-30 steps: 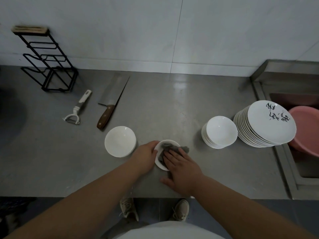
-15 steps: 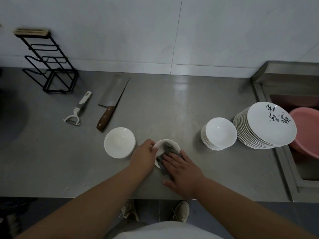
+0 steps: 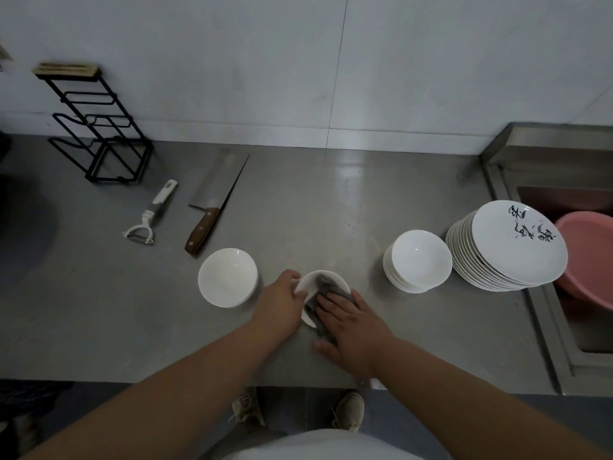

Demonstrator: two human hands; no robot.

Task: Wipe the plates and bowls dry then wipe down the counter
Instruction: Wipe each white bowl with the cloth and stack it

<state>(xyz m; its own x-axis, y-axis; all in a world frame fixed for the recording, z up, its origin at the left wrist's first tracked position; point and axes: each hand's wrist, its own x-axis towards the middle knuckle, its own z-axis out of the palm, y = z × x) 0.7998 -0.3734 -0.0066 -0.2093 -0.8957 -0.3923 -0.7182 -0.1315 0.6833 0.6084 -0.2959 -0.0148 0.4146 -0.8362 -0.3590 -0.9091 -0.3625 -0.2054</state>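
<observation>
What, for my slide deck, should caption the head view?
Left hand grips a small bowl; right hand presses a grey cloth into it.

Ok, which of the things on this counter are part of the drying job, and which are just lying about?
Part of the job: small bowl, held by the left hand; grey cloth, pressed into it by the right hand; lone bowl; bowl stack; plate stack; counter.
Lying about: cleaver; peeler; black wire rack; pink basin.
</observation>
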